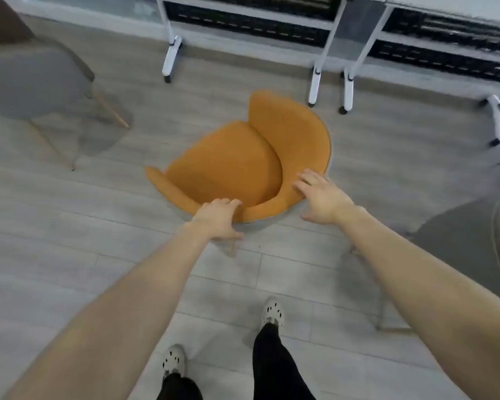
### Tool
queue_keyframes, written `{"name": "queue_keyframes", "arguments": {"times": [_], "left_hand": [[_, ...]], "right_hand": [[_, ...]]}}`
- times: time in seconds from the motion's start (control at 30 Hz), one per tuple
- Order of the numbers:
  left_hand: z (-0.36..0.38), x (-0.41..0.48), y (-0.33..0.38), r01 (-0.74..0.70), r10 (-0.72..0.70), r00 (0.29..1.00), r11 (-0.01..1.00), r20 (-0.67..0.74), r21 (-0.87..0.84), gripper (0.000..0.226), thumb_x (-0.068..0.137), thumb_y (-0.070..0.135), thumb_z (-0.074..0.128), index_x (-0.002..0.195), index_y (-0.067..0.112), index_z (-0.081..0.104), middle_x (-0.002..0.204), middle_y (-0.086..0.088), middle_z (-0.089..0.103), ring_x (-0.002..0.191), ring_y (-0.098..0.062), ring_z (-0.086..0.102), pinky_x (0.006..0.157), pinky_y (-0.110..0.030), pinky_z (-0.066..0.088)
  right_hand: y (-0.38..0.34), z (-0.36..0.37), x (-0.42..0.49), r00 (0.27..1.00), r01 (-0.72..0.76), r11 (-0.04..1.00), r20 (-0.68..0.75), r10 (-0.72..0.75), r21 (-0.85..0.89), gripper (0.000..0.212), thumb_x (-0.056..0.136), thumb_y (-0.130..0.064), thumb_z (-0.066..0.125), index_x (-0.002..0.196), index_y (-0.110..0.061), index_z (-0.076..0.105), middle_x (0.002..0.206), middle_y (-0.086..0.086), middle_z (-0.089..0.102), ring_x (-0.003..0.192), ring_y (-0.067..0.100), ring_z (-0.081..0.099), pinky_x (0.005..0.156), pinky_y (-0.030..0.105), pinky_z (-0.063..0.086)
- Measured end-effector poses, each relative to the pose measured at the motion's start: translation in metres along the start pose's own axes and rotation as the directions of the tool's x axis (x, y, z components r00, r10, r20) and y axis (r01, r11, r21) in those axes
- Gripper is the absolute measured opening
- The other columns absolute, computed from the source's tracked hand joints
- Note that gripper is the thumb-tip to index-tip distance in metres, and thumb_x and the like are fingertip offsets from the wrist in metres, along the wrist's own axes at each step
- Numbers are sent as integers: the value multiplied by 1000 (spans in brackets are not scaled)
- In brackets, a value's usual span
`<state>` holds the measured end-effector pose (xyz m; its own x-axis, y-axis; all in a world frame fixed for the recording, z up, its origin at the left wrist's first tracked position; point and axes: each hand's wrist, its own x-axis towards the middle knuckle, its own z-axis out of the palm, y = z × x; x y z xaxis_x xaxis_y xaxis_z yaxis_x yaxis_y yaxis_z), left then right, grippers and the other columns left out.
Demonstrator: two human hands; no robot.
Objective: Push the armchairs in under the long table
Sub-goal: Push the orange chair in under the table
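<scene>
Grey wood-plank floor [70, 255]. Long white table on castor legs [315, 82], along far edge. Grey shell chair with wooden legs [35, 79], far left. Orange upholstered curved-back armchair [231, 166], mid-floor, near table legs, not under table. Left hand [218, 217]: fingers curled over backrest rim, gripping. Right hand [322, 196]: fingers spread, fairly straight, laid on rim, thumb clear. White perforated clogs [272, 313], bottom centre.
</scene>
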<state>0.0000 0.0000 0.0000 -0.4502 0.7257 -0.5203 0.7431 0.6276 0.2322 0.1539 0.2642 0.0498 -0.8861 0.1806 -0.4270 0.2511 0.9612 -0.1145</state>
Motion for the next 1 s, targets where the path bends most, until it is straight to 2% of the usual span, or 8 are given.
{"name": "queue_keyframes", "arguments": {"times": [0.1,0.2,0.27,0.4,0.47,0.67,0.87,1.0], "left_hand": [[19,26,27,32,-31,999,999,28,-14,116,69,79,84,161,30,33,142,-2,59,133,-30,58,107,-49,49],[37,39,37,67,-68,995,997,-76,-25,96,72,70,87,150,35,44,122,1,65,116,-28,66,94,-45,49],[40,41,32,61,-61,987,998,-149,-4,87,75,65,86,148,39,46,116,4,68,109,-26,68,89,-43,49],[40,42,26,42,-38,992,999,-119,32,85,80,54,85,153,41,43,123,5,72,112,-26,70,90,-43,51],[38,43,24,30,-26,994,999,-110,34,84,81,52,84,153,42,42,126,5,71,113,-26,69,92,-43,51],[29,40,-2,-45,49,997,997,-58,64,75,86,45,83,151,43,45,132,4,70,120,-27,67,96,-44,50],[0,19,-89,-213,199,972,970,124,116,75,80,33,88,141,50,49,129,11,72,115,-22,69,91,-44,56],[-23,22,-157,-249,203,963,921,176,300,85,72,28,97,141,48,53,139,10,69,131,-22,62,115,-45,41]], "right_hand": [[41,-5,32,994,89,977,74,-76,-191,98,86,-39,82,169,-19,32,180,7,20,169,27,3,137,51,2],[71,-9,66,987,129,955,125,-99,-266,110,76,-49,90,168,-21,35,180,8,24,169,27,6,137,52,0],[84,-13,85,981,175,941,127,-144,-288,110,69,-62,91,162,-23,47,173,8,38,168,29,15,137,52,1],[93,-7,95,967,254,923,83,-240,-287,94,59,-73,85,139,-27,71,139,6,69,145,30,52,137,55,10],[93,0,93,973,232,935,49,-227,-269,89,56,-74,83,132,-28,76,131,4,72,139,28,56,135,55,14],[67,8,78,997,70,981,40,-64,-182,93,58,-77,86,136,-29,74,141,1,68,147,23,47,137,49,6],[-37,45,33,992,-119,991,-38,117,-55,81,62,-76,86,127,-28,76,126,-3,72,133,24,54,132,50,17],[-119,75,22,967,-206,978,-142,210,43,79,62,-83,81,114,-24,77,112,-3,73,117,28,58,119,49,33]]}}
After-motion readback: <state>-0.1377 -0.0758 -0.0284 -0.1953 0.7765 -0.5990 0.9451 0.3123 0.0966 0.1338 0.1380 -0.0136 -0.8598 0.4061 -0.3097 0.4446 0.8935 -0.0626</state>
